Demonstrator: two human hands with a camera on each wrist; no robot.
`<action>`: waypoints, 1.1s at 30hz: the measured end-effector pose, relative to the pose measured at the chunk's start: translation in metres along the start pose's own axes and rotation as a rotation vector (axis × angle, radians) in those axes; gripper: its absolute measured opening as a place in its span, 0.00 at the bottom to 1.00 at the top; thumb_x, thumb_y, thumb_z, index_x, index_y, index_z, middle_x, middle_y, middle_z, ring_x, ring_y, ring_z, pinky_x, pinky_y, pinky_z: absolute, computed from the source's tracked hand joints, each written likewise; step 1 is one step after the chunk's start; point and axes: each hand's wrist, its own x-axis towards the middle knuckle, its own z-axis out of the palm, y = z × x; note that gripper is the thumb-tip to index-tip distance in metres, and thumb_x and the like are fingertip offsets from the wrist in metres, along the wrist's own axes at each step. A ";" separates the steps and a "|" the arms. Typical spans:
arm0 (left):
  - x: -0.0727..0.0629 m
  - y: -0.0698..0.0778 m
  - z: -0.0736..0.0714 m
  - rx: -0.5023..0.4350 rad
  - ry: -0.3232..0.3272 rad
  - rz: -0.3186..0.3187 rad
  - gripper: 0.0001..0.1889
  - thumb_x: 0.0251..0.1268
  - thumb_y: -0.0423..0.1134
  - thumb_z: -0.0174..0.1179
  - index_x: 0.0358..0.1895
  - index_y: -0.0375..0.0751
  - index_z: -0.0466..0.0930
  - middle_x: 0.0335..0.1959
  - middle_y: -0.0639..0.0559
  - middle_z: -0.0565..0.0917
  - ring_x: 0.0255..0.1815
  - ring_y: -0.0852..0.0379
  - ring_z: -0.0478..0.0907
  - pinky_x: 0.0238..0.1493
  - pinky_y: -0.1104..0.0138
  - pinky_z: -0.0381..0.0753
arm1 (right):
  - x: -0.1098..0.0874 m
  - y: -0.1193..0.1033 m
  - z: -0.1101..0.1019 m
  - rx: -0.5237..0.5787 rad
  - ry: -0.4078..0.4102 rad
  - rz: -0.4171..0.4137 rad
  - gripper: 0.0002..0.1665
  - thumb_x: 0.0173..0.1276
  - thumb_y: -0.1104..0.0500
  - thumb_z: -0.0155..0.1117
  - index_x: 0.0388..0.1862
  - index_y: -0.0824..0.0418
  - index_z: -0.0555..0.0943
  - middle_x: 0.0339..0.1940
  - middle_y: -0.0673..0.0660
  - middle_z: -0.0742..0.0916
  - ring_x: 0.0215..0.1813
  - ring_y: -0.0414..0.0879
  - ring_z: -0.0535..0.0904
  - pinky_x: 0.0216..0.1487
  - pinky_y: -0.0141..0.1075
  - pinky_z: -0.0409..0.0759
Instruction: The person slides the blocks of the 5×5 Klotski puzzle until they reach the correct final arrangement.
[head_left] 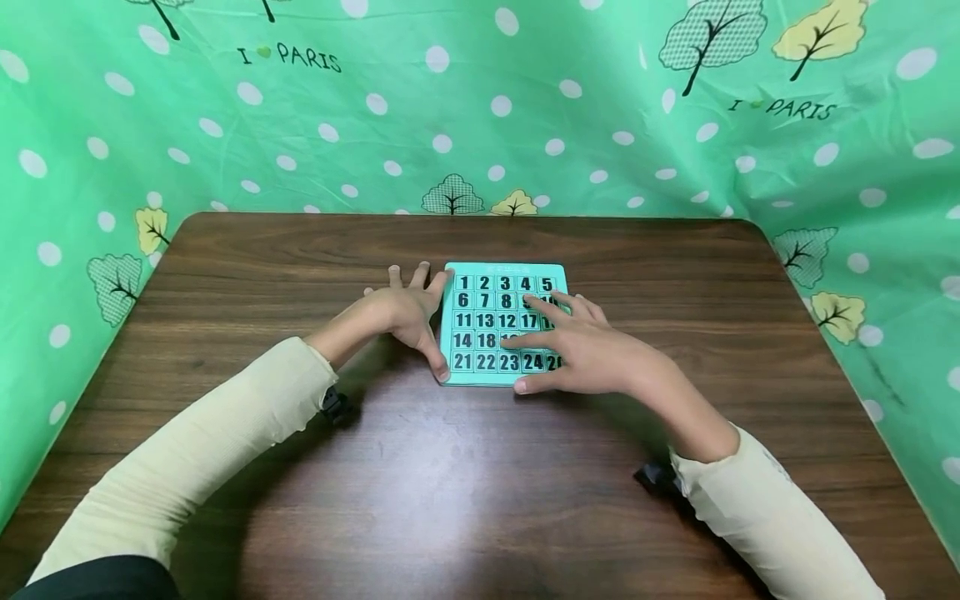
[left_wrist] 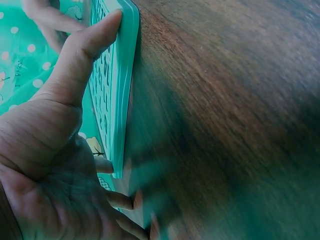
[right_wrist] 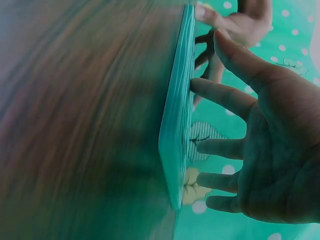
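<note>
A turquoise sliding number puzzle (head_left: 486,331) lies flat on the table, its black-numbered tiles set in rows inside a raised frame. My left hand (head_left: 408,312) is spread along its left side, the thumb on the near left corner and the index finger at the far left corner. Over the right part of the board reaches my right hand (head_left: 592,350), index fingertip on a tile in the fourth row, thumb by the near edge. It hides several tiles on the right. In the right wrist view, the puzzle's side (right_wrist: 175,120) shows edge-on beside the outstretched fingers.
The dark wood-grain table (head_left: 420,492) has a glossy light patch near its front. A green dotted curtain (head_left: 465,108) with tree prints hangs behind and along both sides. Small black devices (head_left: 337,406) sit under the wrists, by the cream sleeves (head_left: 217,442).
</note>
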 end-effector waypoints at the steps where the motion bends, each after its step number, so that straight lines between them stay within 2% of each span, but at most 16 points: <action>1: 0.000 0.000 0.000 0.002 0.001 0.000 0.93 0.39 0.72 0.91 0.93 0.62 0.16 0.94 0.39 0.18 0.91 0.20 0.15 0.80 0.11 0.42 | -0.001 0.001 0.000 0.001 0.002 -0.002 0.40 0.74 0.29 0.75 0.81 0.36 0.82 0.98 0.65 0.55 0.95 0.78 0.45 0.88 0.81 0.41; 8: 0.001 0.001 0.000 0.002 0.003 -0.006 0.93 0.40 0.71 0.91 0.93 0.62 0.17 0.94 0.38 0.18 0.92 0.20 0.16 0.80 0.12 0.43 | 0.010 -0.007 0.002 0.014 0.029 -0.058 0.40 0.73 0.27 0.75 0.80 0.36 0.83 0.98 0.63 0.55 0.96 0.73 0.44 0.89 0.80 0.41; 14: 0.001 0.001 0.000 0.001 -0.003 -0.007 0.93 0.40 0.72 0.90 0.93 0.62 0.16 0.94 0.39 0.18 0.92 0.20 0.15 0.80 0.12 0.42 | 0.015 -0.007 0.000 -0.038 0.020 -0.041 0.40 0.73 0.27 0.75 0.80 0.33 0.82 0.98 0.64 0.55 0.96 0.76 0.44 0.90 0.79 0.42; 17: 0.000 0.001 -0.001 0.000 -0.005 -0.005 0.93 0.40 0.71 0.91 0.93 0.62 0.16 0.94 0.39 0.17 0.91 0.20 0.14 0.80 0.12 0.42 | 0.010 -0.002 -0.001 -0.035 0.036 -0.033 0.38 0.73 0.27 0.75 0.78 0.35 0.84 0.98 0.63 0.55 0.96 0.75 0.44 0.89 0.79 0.42; 22: 0.000 0.002 -0.001 -0.004 -0.009 0.001 0.93 0.40 0.71 0.91 0.93 0.62 0.16 0.94 0.39 0.16 0.91 0.20 0.13 0.80 0.11 0.41 | -0.007 0.009 -0.004 0.000 0.091 -0.031 0.30 0.72 0.30 0.78 0.66 0.41 0.92 0.97 0.65 0.58 0.94 0.78 0.46 0.87 0.83 0.45; 26: -0.001 0.002 -0.001 0.001 -0.012 -0.009 0.94 0.39 0.71 0.91 0.93 0.62 0.15 0.94 0.39 0.16 0.91 0.20 0.13 0.80 0.11 0.40 | -0.015 0.014 -0.005 0.009 0.085 -0.047 0.29 0.72 0.31 0.79 0.64 0.44 0.93 0.96 0.66 0.61 0.93 0.81 0.49 0.85 0.84 0.47; 30: -0.001 0.001 -0.002 0.003 -0.015 -0.015 0.94 0.39 0.72 0.91 0.92 0.62 0.14 0.94 0.39 0.16 0.91 0.20 0.13 0.80 0.12 0.40 | -0.007 0.009 -0.004 -0.001 0.115 -0.056 0.29 0.72 0.32 0.80 0.63 0.45 0.94 0.95 0.66 0.62 0.93 0.79 0.50 0.86 0.83 0.47; 33: 0.000 0.001 0.000 0.002 -0.006 -0.013 0.93 0.39 0.72 0.91 0.93 0.62 0.16 0.94 0.39 0.17 0.91 0.21 0.14 0.81 0.13 0.42 | 0.008 -0.002 -0.001 -0.018 0.124 -0.091 0.32 0.71 0.30 0.79 0.67 0.44 0.92 0.96 0.65 0.61 0.94 0.77 0.49 0.88 0.81 0.46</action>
